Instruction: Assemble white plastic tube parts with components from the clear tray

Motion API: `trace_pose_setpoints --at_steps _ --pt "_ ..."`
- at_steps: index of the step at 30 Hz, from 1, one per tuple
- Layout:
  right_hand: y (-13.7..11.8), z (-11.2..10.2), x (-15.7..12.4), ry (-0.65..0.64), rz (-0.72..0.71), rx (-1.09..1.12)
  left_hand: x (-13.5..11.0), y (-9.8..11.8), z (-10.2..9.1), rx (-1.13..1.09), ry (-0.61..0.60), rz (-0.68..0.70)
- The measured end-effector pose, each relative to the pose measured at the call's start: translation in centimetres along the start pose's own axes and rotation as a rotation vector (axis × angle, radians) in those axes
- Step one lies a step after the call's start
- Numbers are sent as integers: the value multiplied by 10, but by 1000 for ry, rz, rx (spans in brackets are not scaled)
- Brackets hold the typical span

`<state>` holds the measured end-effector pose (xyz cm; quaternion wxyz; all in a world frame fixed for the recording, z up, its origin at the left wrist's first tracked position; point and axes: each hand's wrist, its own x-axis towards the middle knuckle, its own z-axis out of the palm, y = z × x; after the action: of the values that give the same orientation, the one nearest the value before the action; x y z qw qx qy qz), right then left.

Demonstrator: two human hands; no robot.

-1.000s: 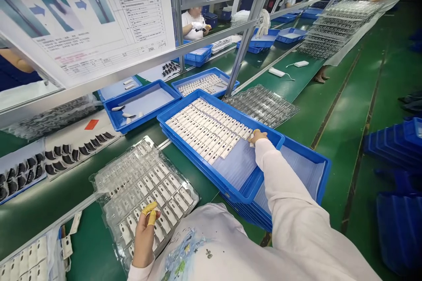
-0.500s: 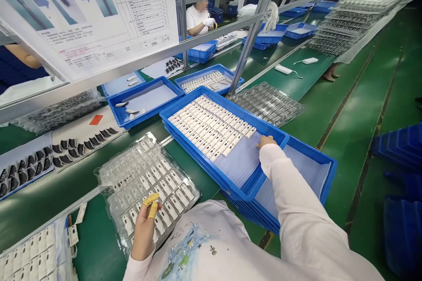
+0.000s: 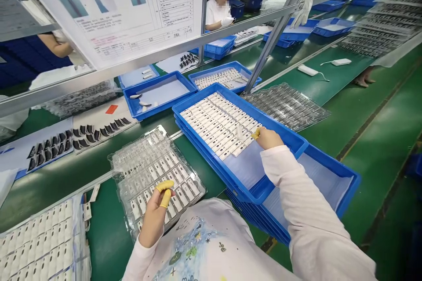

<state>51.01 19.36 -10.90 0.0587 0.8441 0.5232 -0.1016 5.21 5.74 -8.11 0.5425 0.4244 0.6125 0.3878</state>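
Observation:
My left hand hovers over the near edge of a clear plastic tray. Yellow finger covers are on its thumb and forefinger, which are bent together; anything between them is hidden. Small white parts with dark oval holes fill the tray's near rows. My right hand reaches into a blue bin, its covered fingertips closed at the edge of the rows of white parts. What they pinch cannot be made out. A blurred white part lies askew across those rows, just left of the fingertips.
The bin tops a stack, with another lined blue bin to its right. Clear empty trays lie behind. Black curved parts and more white parts are at left. A metal frame crosses ahead; a co-worker sits beyond.
My right hand has moved from the bin's bare right side to the edge of the parts. A white part now lies askew there. The view has swung left; my left hand keeps its pose.

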Motion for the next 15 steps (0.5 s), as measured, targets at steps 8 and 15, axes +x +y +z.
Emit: trace_pose_setpoints --at_steps 8,15 --pt "-25 27 9 -47 -69 101 -1 -13 -11 18 -29 -2" --pt "-62 34 25 6 -74 104 -2 -11 -13 23 -46 -17"
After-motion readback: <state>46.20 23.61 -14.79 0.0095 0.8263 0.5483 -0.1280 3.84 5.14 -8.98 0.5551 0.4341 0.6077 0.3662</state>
